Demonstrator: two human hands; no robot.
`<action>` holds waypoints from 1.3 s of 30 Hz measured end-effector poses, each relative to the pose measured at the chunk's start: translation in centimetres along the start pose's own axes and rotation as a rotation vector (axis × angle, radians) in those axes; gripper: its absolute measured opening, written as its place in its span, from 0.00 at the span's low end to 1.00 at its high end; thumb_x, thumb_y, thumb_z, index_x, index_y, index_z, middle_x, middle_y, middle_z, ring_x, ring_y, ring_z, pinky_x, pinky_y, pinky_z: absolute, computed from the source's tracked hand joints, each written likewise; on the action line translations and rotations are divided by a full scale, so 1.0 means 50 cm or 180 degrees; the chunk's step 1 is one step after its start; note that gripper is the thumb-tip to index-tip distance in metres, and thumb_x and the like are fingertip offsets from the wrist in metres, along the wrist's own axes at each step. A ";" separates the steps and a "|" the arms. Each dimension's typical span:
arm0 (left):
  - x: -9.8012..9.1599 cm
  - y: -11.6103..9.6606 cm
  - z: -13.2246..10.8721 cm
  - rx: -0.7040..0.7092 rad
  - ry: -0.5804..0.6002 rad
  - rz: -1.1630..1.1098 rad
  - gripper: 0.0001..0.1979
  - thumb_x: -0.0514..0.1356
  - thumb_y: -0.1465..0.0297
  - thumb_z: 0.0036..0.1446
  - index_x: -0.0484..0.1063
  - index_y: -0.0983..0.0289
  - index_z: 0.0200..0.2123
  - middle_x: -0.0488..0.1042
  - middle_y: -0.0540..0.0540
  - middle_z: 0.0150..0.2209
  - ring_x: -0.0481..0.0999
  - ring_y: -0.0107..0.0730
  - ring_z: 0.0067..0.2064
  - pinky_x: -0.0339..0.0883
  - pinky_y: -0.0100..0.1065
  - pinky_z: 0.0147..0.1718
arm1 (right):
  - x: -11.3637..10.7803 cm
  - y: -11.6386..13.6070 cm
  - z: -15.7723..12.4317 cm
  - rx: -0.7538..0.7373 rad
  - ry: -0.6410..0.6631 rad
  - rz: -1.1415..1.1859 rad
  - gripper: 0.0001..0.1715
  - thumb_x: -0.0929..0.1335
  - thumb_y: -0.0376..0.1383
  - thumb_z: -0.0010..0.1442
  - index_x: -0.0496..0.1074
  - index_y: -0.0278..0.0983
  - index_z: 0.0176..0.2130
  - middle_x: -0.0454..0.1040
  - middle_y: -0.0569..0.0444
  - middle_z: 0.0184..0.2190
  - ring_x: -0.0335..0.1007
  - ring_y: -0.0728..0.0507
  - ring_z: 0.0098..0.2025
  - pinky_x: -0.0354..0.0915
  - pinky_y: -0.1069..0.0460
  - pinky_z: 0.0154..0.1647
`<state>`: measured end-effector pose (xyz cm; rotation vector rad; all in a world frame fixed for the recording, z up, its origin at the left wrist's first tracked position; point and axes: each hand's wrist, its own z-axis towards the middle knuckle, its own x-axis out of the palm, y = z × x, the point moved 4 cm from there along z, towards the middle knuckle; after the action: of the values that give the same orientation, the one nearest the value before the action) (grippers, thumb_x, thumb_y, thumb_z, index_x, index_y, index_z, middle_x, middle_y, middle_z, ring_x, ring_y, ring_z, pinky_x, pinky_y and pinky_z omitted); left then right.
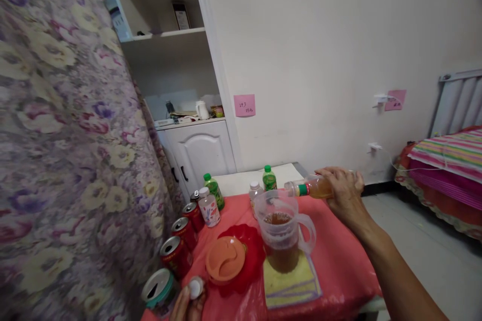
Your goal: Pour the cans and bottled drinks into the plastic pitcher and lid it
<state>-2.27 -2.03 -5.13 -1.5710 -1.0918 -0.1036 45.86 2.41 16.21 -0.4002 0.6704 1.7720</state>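
My right hand (344, 185) is wrapped round a clear bottle (318, 186) of amber liquid with a green and red band. The bottle lies nearly level, its open mouth at the rim of a clear plastic jug (278, 233). Brown liquid with some froth fills part of the jug, which stands upright on a folded yellow cloth (289, 286). At the lower edge, my left hand (188, 303) pinches a white bottle cap (196, 287) between its fingers. Beside the jug, an orange divided dish (225, 258) sits on a red scalloped plate (254, 246).
Several red cans (176, 257) and a teal-rimmed can (160, 288) line the left table edge. White-capped bottles (209, 208) (255, 195) and green-capped bottles (214, 191) (269, 179) stand behind. A red cover (335, 261) spreads over the table; a floral curtain (75, 160) hangs left.
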 end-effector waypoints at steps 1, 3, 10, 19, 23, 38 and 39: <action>0.000 0.001 0.000 -0.0003 -0.0004 -0.0028 0.08 0.63 0.72 0.53 0.79 0.64 0.38 0.84 0.54 0.37 0.82 0.33 0.39 0.80 0.30 0.39 | 0.000 0.001 0.000 -0.0003 -0.0003 -0.0014 0.39 0.61 0.20 0.48 0.70 0.45 0.56 0.74 0.47 0.53 0.64 0.33 0.58 0.42 0.24 0.64; -0.002 0.002 0.001 -0.0017 0.0037 -0.0070 0.09 0.65 0.72 0.52 0.79 0.64 0.38 0.84 0.54 0.38 0.82 0.33 0.40 0.80 0.29 0.38 | -0.001 0.003 0.000 -0.0012 -0.0018 -0.0037 0.39 0.61 0.20 0.48 0.69 0.45 0.56 0.73 0.47 0.53 0.64 0.33 0.59 0.41 0.24 0.65; -0.004 0.005 0.003 0.0021 0.0126 -0.0069 0.10 0.68 0.71 0.48 0.79 0.65 0.37 0.84 0.55 0.38 0.82 0.33 0.38 0.80 0.29 0.39 | 0.000 0.005 -0.001 -0.0042 -0.0051 -0.0093 0.38 0.62 0.20 0.50 0.69 0.45 0.56 0.72 0.46 0.55 0.63 0.33 0.59 0.41 0.24 0.64; 0.000 0.005 -0.003 0.0038 0.0073 -0.0053 0.08 0.67 0.72 0.49 0.79 0.64 0.36 0.83 0.53 0.37 0.82 0.31 0.38 0.79 0.27 0.37 | -0.004 0.016 -0.002 -0.0052 -0.0023 -0.0165 0.36 0.62 0.21 0.52 0.70 0.44 0.56 0.72 0.45 0.55 0.63 0.32 0.60 0.42 0.22 0.64; 0.000 0.007 -0.004 0.0020 0.0052 -0.0087 0.08 0.66 0.72 0.51 0.79 0.65 0.37 0.84 0.54 0.38 0.82 0.31 0.38 0.80 0.27 0.38 | -0.004 0.018 -0.001 -0.0064 -0.0029 -0.0161 0.36 0.62 0.21 0.52 0.70 0.44 0.56 0.72 0.45 0.55 0.64 0.32 0.60 0.42 0.22 0.64; 0.012 0.001 -0.006 0.0155 0.0185 -0.0112 0.09 0.69 0.71 0.46 0.80 0.66 0.34 0.84 0.55 0.34 0.82 0.33 0.36 0.81 0.32 0.37 | -0.010 0.006 0.000 -0.0010 -0.0045 -0.0143 0.37 0.62 0.21 0.51 0.70 0.45 0.57 0.71 0.46 0.55 0.64 0.32 0.59 0.40 0.20 0.65; 0.012 0.002 -0.006 0.0153 0.0209 -0.0113 0.10 0.69 0.70 0.46 0.80 0.67 0.34 0.84 0.55 0.34 0.82 0.33 0.36 0.81 0.32 0.37 | -0.010 0.006 0.000 -0.0010 -0.0045 -0.0148 0.37 0.62 0.21 0.52 0.70 0.45 0.57 0.72 0.46 0.55 0.63 0.32 0.59 0.40 0.20 0.65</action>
<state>-1.73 -1.93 -4.72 -1.4957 -1.0636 -0.1507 45.74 1.98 16.58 -0.4021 0.6436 1.7306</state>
